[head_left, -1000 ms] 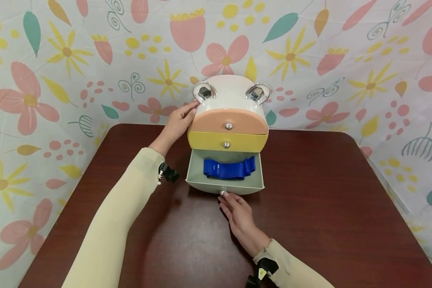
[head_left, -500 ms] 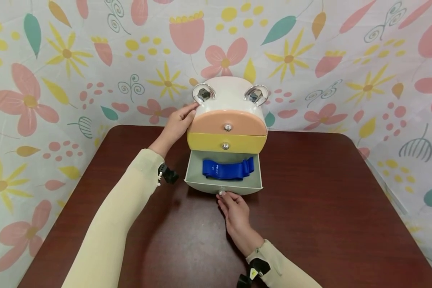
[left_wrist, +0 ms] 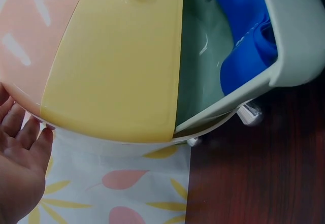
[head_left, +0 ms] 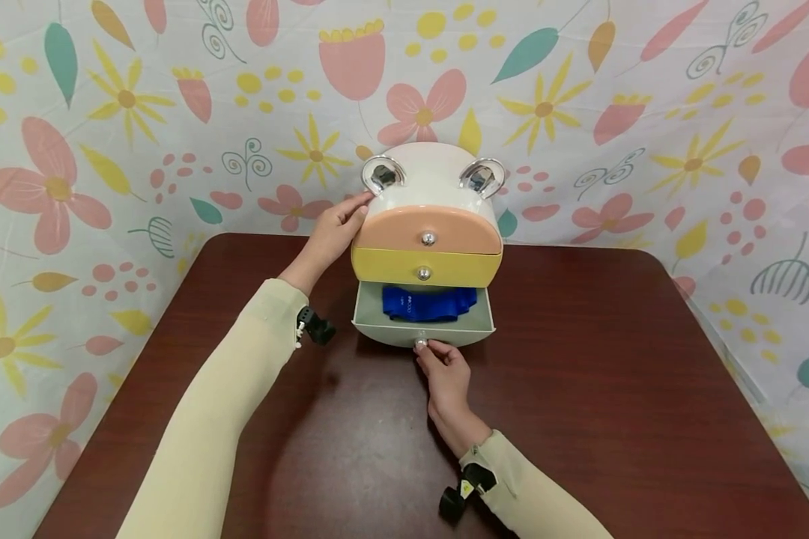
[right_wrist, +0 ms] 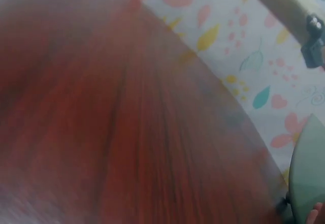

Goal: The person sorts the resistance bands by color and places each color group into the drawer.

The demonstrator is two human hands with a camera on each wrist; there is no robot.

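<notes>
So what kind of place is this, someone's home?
Probably a staged recording corner, not a lived-in room: a floral cloth backdrop wraps round a bare brown table holding only a toy-like drawer chest, and the person's wrists carry small cameras.

Head view: high vantage, facing forward and down, taking in the whole table (head_left: 647,389) and the drawer unit (head_left: 428,180) at its far edge. Left wrist view: very close, at the unit's left side, sharing the grey bottom drawer (left_wrist: 297,41) with the head view. Right wrist view: low over the tabletop, blurred, catching that drawer's edge at right.
</notes>
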